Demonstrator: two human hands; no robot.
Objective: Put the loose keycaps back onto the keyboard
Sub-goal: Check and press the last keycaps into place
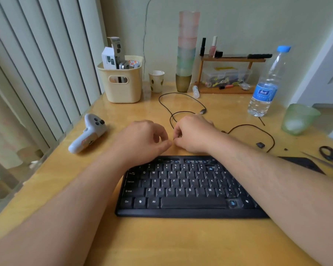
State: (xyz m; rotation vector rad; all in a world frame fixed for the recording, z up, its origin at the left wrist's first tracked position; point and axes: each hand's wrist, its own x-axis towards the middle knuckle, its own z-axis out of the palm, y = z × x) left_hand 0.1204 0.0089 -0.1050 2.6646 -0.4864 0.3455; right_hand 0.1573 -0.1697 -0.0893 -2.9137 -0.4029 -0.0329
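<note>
Black keyboard (pixel 183 187) lies on the surface just nearer than both hands' curled fingers; left hand (pixel 144 139) and right hand (pixel 192 135) meet, pinching something too small to identify.

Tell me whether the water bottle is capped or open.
Capped. The water bottle stands upright at the table's back right with its blue cap seated on the neck.

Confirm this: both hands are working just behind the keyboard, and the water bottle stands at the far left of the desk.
Wrong side. The head view shows the water bottle at the far right; both hands do work just behind the keyboard.
</note>
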